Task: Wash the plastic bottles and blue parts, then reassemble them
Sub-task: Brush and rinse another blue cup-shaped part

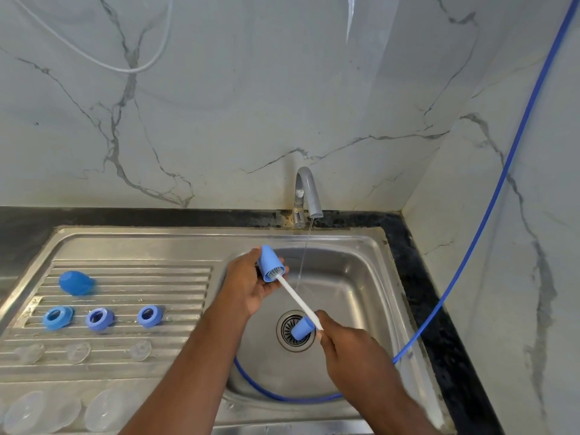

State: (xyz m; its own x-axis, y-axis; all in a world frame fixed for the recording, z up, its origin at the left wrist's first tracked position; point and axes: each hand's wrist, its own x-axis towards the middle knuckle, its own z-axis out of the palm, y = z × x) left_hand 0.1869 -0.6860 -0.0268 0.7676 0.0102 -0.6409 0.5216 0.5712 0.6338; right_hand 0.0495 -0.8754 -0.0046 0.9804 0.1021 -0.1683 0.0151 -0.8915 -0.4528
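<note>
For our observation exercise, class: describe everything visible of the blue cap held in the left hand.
The blue cap is a small tapered cup of matte light-blue plastic, its narrower closed end pointing up-left, its open mouth tilted down-right. The left hand grips it above the sink, left of the thin water stream and clear of it. The bristled head of a white-handled brush sits in its mouth; the right hand holds the handle.
</note>
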